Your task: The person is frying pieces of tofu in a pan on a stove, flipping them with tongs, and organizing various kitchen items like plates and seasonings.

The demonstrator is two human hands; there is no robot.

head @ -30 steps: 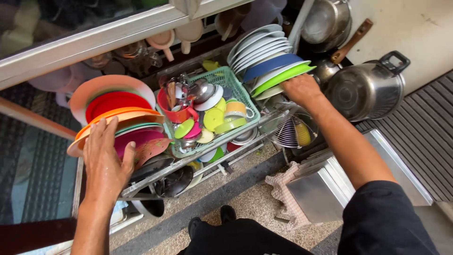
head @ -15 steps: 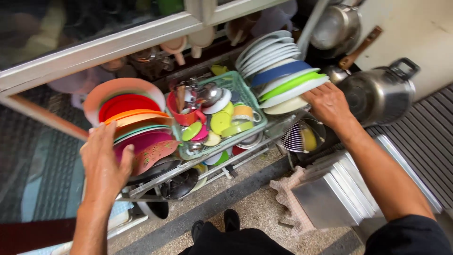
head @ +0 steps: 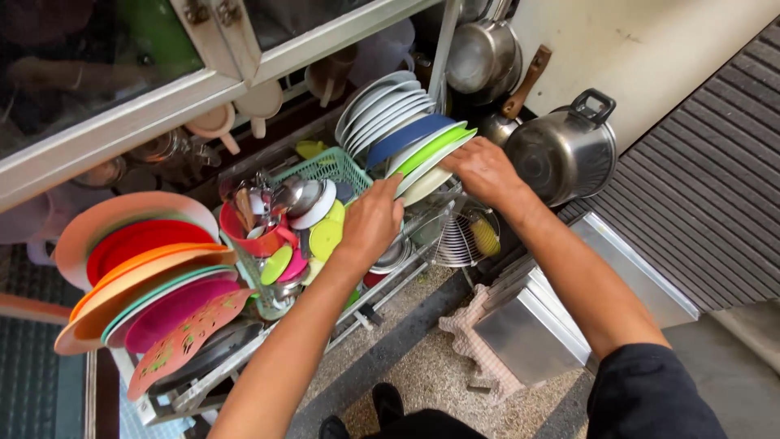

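Both hands at the dish rack [head: 244,370], upright plates end. Right hand [head: 485,169] rests on the cream plate [head: 424,185] at the front of the white/blue/green stack; fingers curled over its rim, look clamped on it. Left hand [head: 372,219] w/ fingers together, tips touching same plate's lower edge, over the green basket [head: 325,167] of small lids. Steel pot [head: 561,154] just beside right hand. Pink/orange plates [head: 146,276] well apart, at rack's left end.

Both arms stretched forward, left hand [head: 372,221] palm down with fingers curled, right hand [head: 483,169] fingers bent
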